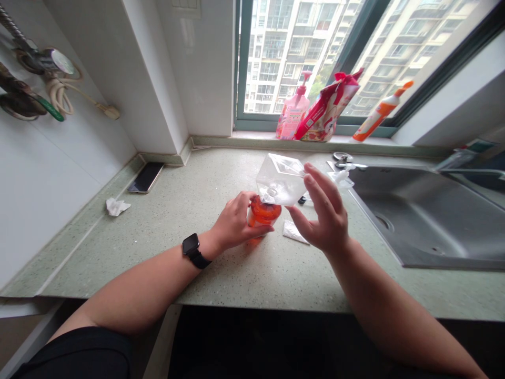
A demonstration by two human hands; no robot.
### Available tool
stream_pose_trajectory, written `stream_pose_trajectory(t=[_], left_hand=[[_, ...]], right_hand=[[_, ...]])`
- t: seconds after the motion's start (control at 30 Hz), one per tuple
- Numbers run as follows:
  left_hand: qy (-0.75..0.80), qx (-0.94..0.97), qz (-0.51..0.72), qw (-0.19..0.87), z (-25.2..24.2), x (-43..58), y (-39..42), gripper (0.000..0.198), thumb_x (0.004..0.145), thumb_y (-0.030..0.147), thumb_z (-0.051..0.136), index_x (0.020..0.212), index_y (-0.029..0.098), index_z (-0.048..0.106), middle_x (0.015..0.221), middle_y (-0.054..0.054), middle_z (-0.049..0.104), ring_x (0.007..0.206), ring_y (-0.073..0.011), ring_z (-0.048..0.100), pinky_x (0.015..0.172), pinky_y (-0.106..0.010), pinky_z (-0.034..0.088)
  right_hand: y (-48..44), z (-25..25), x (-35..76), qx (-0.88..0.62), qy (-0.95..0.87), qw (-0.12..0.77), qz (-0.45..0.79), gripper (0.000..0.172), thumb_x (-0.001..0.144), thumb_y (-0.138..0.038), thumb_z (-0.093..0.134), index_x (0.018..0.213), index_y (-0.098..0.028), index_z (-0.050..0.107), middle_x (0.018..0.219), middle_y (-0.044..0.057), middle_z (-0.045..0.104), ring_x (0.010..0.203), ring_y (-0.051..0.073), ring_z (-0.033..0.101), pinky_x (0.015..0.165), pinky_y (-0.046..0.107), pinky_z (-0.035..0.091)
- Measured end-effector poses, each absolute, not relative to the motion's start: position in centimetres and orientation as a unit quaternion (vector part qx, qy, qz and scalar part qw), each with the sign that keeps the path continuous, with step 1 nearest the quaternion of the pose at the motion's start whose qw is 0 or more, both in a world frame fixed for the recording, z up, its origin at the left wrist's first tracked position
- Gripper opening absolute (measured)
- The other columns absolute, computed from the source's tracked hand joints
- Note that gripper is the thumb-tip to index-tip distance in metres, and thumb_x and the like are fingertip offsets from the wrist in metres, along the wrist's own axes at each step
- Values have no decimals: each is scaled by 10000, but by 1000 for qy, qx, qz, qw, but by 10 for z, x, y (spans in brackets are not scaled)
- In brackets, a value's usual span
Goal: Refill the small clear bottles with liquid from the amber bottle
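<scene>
- Orange bottle gripped by left hand, left of sink.
- Clear plastic container sitting atop the bottle, tilted.
- Right hand open, spread just beside the container.

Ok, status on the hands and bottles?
Left hand gripping orange bottle. Right hand open, beside clear square container tilted atop it. White packet on speckled counter, near right hand.

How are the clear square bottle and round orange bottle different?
The clear square plastic bottle looks empty; the round orange bottle holds orange liquid. The clear one tilts in the air by the right hand; the orange one stands on the counter, in the left hand. Both are see-through.
</scene>
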State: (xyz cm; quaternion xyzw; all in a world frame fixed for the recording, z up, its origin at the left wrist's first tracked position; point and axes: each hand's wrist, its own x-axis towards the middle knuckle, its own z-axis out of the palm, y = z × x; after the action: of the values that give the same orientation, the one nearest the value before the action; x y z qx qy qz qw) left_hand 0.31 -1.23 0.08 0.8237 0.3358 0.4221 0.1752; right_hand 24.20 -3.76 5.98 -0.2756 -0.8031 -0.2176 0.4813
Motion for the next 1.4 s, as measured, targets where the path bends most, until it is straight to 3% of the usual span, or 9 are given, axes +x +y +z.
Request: stream_pose_trajectory(t=[0.23, 0.8, 1.4], left_hand=[[336, 822, 422, 181, 2, 3, -13, 789, 786, 682, 859, 1304, 216, 488, 1227, -138, 678, 1084, -309, 687, 952, -497, 569], [339, 822, 420, 183, 3, 3, -14, 788, 786, 684, 858, 1313, 225, 494, 1222, -132, 679, 1090, -307, 685, 957, -496, 571], [331, 821, 425, 191, 2, 3, -13, 768, 802, 691, 839, 1303, 219, 497, 1219, -136, 677, 1076, -303, 683, 947, -496, 570]], right_hand=[[-38, 60, 242, -273, -806, 476, -221, 852, 905, -178, 745, 1669, -209, 368, 1654, 175, 505, 1481, 369, 557, 1174, 592, 534], [-38, 59, 241, -309, -801, 465, -216, 835, 957, -254, 684, 1693, -325, 295, 1670, 125, 491, 1479, 371, 558, 1140, 627, 554], [-38, 61, 239, -302, -806, 463, -211, 804, 977, -256, 649, 1697, -294, 293, 1674, 142, 481, 1502, 375, 531, 1160, 622, 534]])
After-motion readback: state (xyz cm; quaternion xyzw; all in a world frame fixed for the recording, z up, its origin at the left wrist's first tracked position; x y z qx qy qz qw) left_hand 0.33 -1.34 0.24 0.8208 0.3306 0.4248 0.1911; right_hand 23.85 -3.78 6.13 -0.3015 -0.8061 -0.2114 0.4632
